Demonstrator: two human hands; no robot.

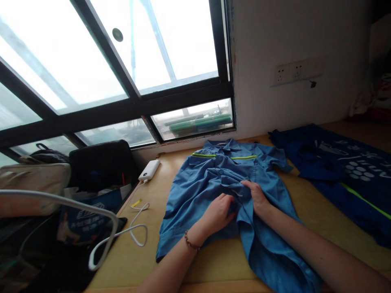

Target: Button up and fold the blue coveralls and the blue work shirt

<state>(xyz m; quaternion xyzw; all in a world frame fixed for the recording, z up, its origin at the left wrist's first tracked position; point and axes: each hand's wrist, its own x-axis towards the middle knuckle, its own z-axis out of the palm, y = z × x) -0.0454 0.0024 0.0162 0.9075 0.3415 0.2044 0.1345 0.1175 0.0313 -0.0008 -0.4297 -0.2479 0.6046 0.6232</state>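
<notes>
A light blue short-sleeved shirt (195, 183) with yellow-green stripes lies spread on the wooden table (152, 195), collar toward the window. My left hand (218, 211), a bead bracelet on its wrist, pinches the front placket near the shirt's middle. My right hand (256, 195) is closed on the same placket just to the right, fingers curled into the fabric. Both hands meet at the button line.
A dark blue garment (345, 171) with white print lies at the right. A white power bank (149, 170) with a white cable (137, 228) sits left of the shirt. Black bags (100, 162) and a white hanger (91, 211) crowd the left edge. A window runs behind.
</notes>
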